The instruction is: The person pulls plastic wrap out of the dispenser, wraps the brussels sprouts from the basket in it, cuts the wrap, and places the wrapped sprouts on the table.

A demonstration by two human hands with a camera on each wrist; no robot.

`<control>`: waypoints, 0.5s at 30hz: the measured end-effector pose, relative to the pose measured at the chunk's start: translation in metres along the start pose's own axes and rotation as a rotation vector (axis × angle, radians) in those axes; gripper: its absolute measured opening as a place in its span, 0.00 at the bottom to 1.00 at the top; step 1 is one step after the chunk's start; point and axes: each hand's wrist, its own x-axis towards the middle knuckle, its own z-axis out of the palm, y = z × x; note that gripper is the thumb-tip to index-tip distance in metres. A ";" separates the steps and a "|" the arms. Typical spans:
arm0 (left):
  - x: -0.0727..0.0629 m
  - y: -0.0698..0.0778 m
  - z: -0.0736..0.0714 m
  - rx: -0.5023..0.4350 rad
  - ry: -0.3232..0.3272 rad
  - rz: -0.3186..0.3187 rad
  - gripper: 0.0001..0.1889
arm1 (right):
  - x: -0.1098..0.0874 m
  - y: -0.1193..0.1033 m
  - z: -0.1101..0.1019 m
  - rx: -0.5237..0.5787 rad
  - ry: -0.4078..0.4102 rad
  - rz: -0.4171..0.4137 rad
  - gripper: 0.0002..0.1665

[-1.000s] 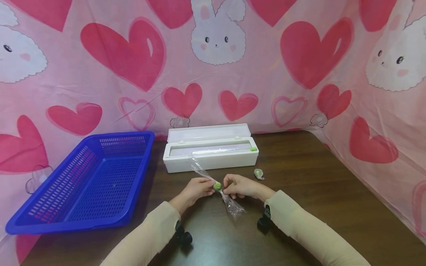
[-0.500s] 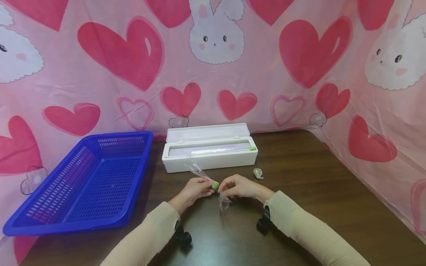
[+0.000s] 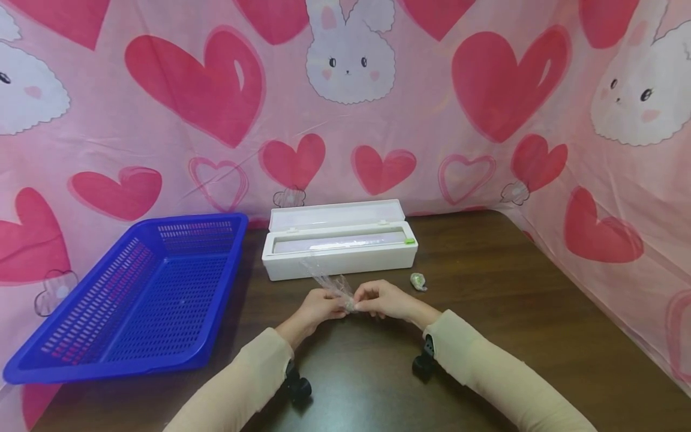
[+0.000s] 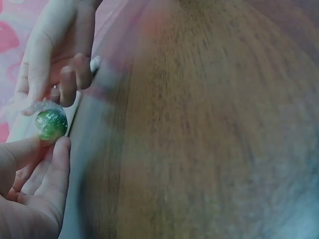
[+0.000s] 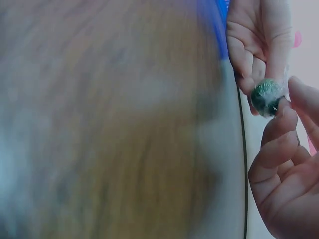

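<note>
Between both hands, over the table, is a small round green ball (image 4: 52,124) covered in clear plastic wrap. My left hand (image 3: 315,308) pinches it from one side with thumb and fingers. The right hand (image 3: 388,299) comes from the other side, thumb and forefinger pinching the plastic wrap (image 3: 336,283) right at the ball. Loose wrap sticks up away from me, above the left fingers. In the right wrist view the ball (image 5: 266,97) looks dark green, with shiny film stretched over it and the right fingertips close against it.
A second small wrapped green piece (image 3: 418,281) lies right of the hands. Behind them stands a white plastic-wrap dispenser box (image 3: 340,261), lid raised, with a green slider (image 3: 409,241). A large blue basket (image 3: 224,294) occupies the table's left side.
The right hand has brought the wrap's near tail, which hung toward me, up and over the ball. The green ball is now mostly hidden by film in the head view. The left hand barely moved.
</note>
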 end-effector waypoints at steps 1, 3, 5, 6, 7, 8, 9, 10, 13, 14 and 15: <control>0.000 0.000 0.000 0.007 0.000 0.011 0.09 | 0.000 0.000 0.001 0.004 0.011 0.000 0.05; 0.000 -0.001 0.000 0.016 0.004 0.020 0.09 | 0.001 -0.001 0.003 0.017 0.034 0.005 0.06; 0.000 -0.001 0.000 0.016 0.008 0.023 0.09 | 0.002 -0.001 0.004 0.032 0.053 0.012 0.06; 0.000 -0.001 -0.001 0.011 0.011 0.023 0.10 | 0.002 -0.002 0.005 0.043 0.060 0.017 0.06; -0.001 -0.001 -0.001 0.006 0.016 0.020 0.09 | 0.002 -0.002 0.006 0.052 0.066 0.021 0.07; -0.001 -0.001 -0.001 -0.003 0.022 0.016 0.09 | 0.003 -0.002 0.007 0.065 0.069 0.024 0.07; -0.001 -0.001 -0.001 -0.011 0.026 0.014 0.09 | 0.003 -0.002 0.008 0.077 0.072 0.027 0.07; -0.001 -0.001 -0.002 -0.021 0.028 0.013 0.09 | 0.004 -0.002 0.008 0.091 0.074 0.031 0.06; -0.001 -0.002 -0.003 -0.051 0.031 0.007 0.09 | 0.005 -0.003 0.010 0.132 0.082 0.058 0.08; -0.001 -0.002 -0.003 -0.060 0.031 0.003 0.09 | 0.006 -0.003 0.010 0.148 0.084 0.074 0.10; -0.001 -0.002 -0.004 -0.062 0.030 0.002 0.09 | 0.006 -0.003 0.010 0.163 0.087 0.092 0.11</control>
